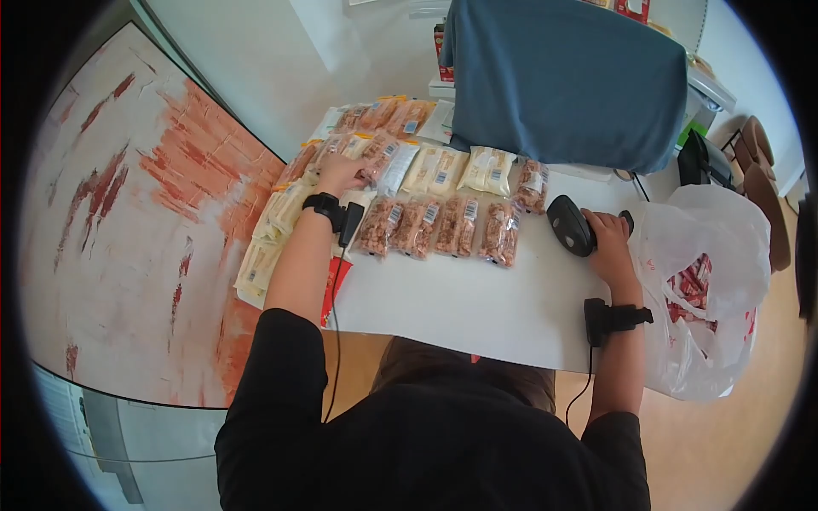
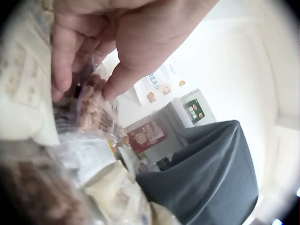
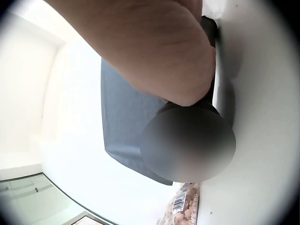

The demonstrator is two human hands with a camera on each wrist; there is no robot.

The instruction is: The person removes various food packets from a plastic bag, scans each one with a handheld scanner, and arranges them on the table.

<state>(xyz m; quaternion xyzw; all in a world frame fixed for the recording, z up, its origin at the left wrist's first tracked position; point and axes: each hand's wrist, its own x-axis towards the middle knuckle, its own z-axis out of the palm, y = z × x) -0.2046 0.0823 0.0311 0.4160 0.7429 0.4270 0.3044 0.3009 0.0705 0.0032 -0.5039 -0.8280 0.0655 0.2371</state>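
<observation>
My left hand (image 1: 341,174) is at the back left of the table, among the rows of packets. Its thumb and fingers pinch the end of a clear packet of brown crunchy pieces (image 2: 91,108), which carries a barcode label. Right of centre, my right hand (image 1: 608,243) grips a black handheld barcode scanner (image 1: 571,226) by its handle, the scanner's head facing left toward the packets. In the right wrist view the scanner (image 3: 188,144) looks blurred and large. A row of brown-piece packets (image 1: 414,228) lies between the hands, with cream-coloured packets (image 1: 436,169) behind it.
Cream packets (image 1: 264,255) pile along the table's left edge, near a red packet corner (image 1: 337,285). A grey-blue cloth (image 1: 567,85) drapes over something at the back. To the right hangs a white plastic bag (image 1: 707,221) with red wrapped items. A large painting (image 1: 128,221) stands at left.
</observation>
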